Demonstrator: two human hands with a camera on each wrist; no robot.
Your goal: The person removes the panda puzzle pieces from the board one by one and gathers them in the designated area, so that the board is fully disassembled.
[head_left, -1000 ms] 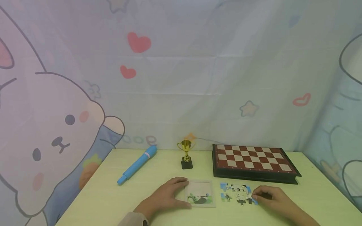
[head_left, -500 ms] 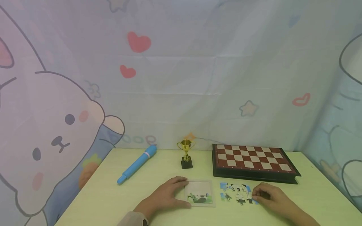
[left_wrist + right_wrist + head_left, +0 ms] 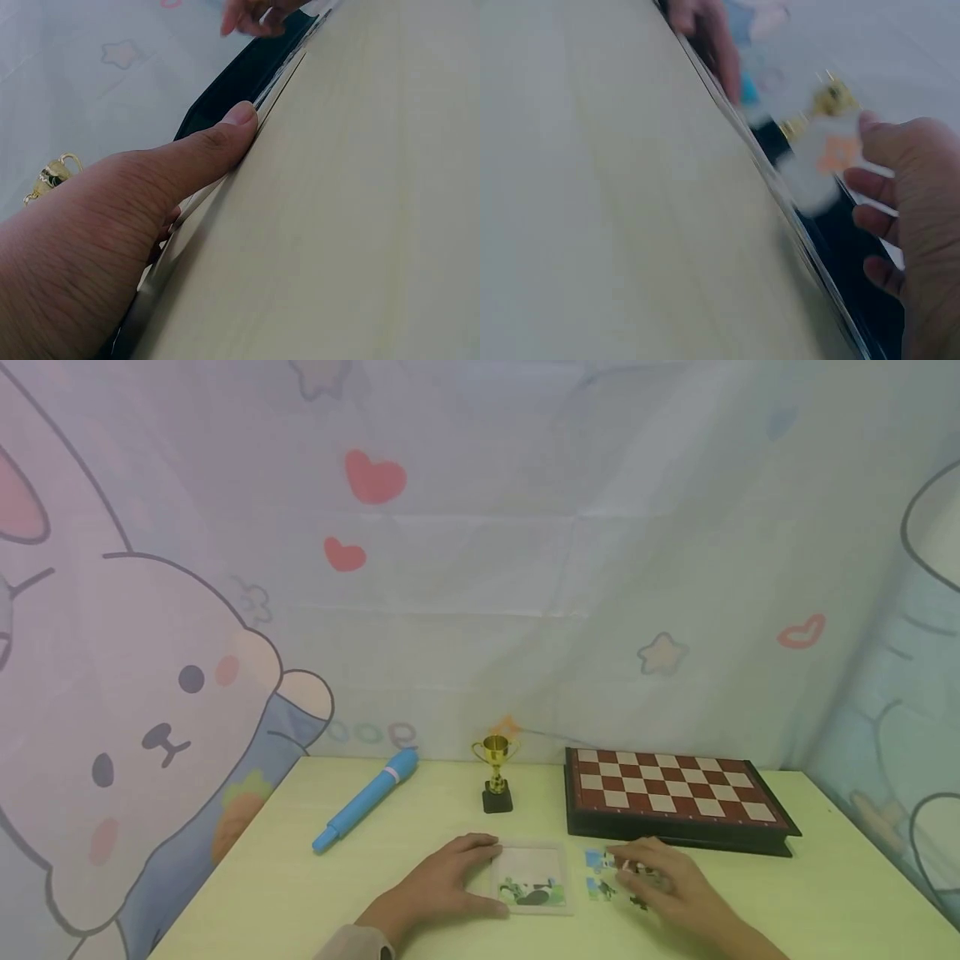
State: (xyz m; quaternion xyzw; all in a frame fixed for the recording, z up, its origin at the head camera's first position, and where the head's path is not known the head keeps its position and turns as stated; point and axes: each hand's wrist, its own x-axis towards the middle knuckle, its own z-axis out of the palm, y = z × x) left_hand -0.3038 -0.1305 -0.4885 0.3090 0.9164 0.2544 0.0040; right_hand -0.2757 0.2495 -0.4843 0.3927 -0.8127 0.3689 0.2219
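Observation:
My left hand (image 3: 450, 881) grips the left side of a pale puzzle frame (image 3: 532, 910). Its fingers lie at the far corner and the thumb at the near one, and in the left wrist view the thumb (image 3: 217, 146) presses the rim. Green-and-white puzzle pieces (image 3: 534, 893) fill the frame's near part. To the right, panda jigsaw pieces (image 3: 596, 888) lie loosely grouped on the table, partly hidden under my right hand (image 3: 667, 885). That hand hovers over them, thumb and fingertips apart; the right wrist view shows nothing between its fingers.
A checkered chess box (image 3: 678, 789) stands close behind the jigsaw pieces. A small gold trophy (image 3: 497, 777) is behind the frame, and a thick blue pen-shaped object (image 3: 365, 802) lies at the back left. A printed cloth (image 3: 465, 568) hangs behind the table (image 3: 270, 893).
My right hand has moved left from the right edge of the jigsaw pieces to over their middle, and its fingertips have parted. The left hand keeps its place on the frame.

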